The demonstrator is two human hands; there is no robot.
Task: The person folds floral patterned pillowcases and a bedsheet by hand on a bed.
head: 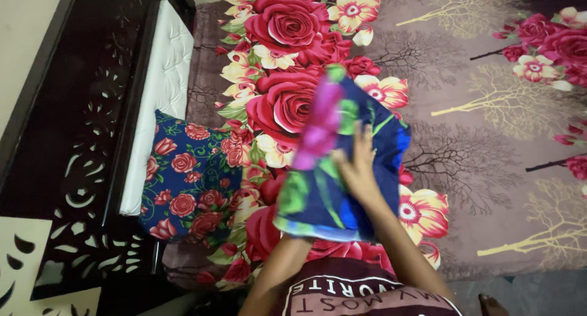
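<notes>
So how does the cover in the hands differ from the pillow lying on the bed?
The cover is held up off the bed, limp and blurred; the pillow lies flat and filled near the headboard. The cover shows big pink and green patches; the pillow has small red roses. Both have a dark blue ground. The right hand presses the cover; the left is hidden under it.

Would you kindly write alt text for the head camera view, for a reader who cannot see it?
A person's hands hold up a blue cloth with pink and green flowers over a bed; the right hand lies flat on it, the left hand is hidden beneath. A bedsheet with big red roses covers the bed, with a blue rose-print pillow by the dark carved headboard.
</notes>
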